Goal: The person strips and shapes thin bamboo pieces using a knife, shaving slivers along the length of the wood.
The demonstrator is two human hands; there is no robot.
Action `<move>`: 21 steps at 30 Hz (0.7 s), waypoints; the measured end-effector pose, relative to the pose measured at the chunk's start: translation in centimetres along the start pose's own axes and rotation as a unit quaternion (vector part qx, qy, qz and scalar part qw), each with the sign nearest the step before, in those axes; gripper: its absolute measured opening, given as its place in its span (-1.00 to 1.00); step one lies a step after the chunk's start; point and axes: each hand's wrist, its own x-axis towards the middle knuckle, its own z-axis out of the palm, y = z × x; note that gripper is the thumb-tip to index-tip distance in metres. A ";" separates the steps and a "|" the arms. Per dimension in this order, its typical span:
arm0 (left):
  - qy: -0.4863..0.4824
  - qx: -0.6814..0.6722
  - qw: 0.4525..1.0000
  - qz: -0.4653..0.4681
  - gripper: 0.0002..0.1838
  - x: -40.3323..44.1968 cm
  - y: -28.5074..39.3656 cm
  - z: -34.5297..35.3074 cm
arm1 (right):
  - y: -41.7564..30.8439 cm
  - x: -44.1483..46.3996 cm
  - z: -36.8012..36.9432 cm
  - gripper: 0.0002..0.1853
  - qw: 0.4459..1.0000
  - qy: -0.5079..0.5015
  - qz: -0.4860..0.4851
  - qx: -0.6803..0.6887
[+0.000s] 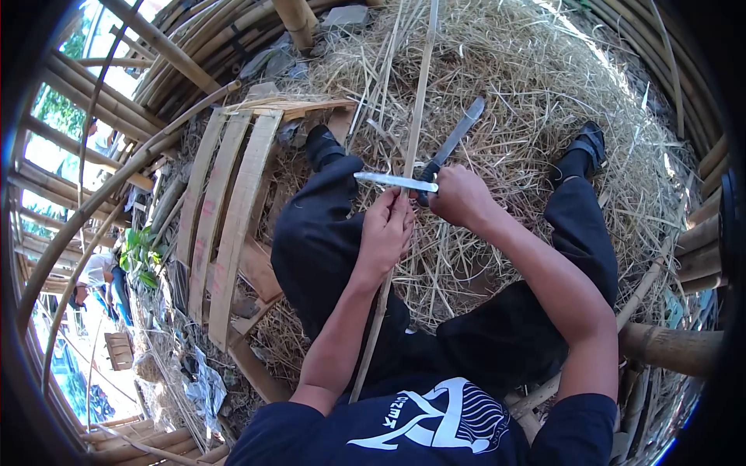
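A long, thin bamboo strip [420,85] runs from the top of the view down between my legs to my shirt. My left hand [386,231] is closed around the strip, fingertips just below the blade. My right hand [461,197] is closed on a knife [381,179], whose pale blade points left and crosses the strip. Whether its edge bites into the strip, I cannot tell. Just beyond my right hand, a second long blade [460,133] with a dark handle end lies over the straw, pointing up and right.
Dry straw [528,85] covers the ground around my legs. A slatted wooden pallet [225,210] stands to my left, with crumpled plastic [206,386] below it. Bamboo poles [670,349] border the right side. Beyond the left bamboo frame a person [97,272] bends over.
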 end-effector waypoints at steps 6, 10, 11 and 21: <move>0.000 -0.057 0.998 0.002 -0.86 -0.1 0.8 -0.5 | 0.5 -0.5 -0.3 -0.81 0.999 0.001 -0.006 -0.034; -0.009 -0.033 0.999 -0.013 -0.86 -0.1 0.5 -0.6 | 1.2 -0.2 -0.2 -0.81 0.998 0.043 -0.006 -0.040; -0.007 -0.037 0.999 -0.017 -0.84 -0.2 0.6 -0.5 | 1.1 -0.1 -0.2 -0.81 0.998 0.043 -0.006 -0.039; -0.021 -0.014 0.999 -0.019 -0.78 -1.1 1.6 -1.2 | 2.6 3.6 -2.8 -0.84 0.991 0.085 0.065 -0.080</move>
